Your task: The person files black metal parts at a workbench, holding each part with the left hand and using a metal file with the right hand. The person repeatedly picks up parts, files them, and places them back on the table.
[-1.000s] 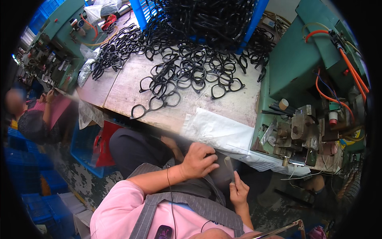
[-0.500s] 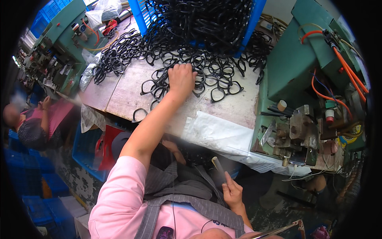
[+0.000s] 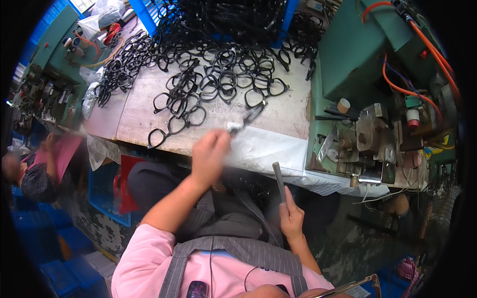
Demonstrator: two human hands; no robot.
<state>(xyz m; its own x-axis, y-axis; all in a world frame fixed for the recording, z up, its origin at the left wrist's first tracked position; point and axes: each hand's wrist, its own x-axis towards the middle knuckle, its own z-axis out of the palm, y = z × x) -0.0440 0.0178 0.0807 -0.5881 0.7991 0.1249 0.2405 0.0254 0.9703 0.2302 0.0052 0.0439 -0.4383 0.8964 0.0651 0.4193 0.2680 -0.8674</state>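
Observation:
My left hand (image 3: 212, 151) is closed on a black eyeglass frame (image 3: 255, 116), smeared by motion, just over the near edge of the table. My right hand (image 3: 292, 217) is wrapped round a slim grey bar-shaped tool (image 3: 278, 178), which points up and away in front of my lap; its exact kind does not show. Many black eyeglass frames (image 3: 226, 82) lie in a loose heap on the worn table (image 3: 144, 111), one joined pair of rims reaching toward its front edge. A white sheet (image 3: 268, 144) covers the table's front part.
Behind the heap stands a blue crate (image 3: 144, 16) packed with black frames. A green machine (image 3: 348, 59) with orange hoses and metal clamps is at the right. Another machine (image 3: 37, 47) stands at the far left, near a seated person (image 3: 42, 171). A blue bin (image 3: 102, 198) sits below.
My left hand has come back from the heap toward me, carrying one frame. The right hand's tool has risen slightly. The view has shifted a little.

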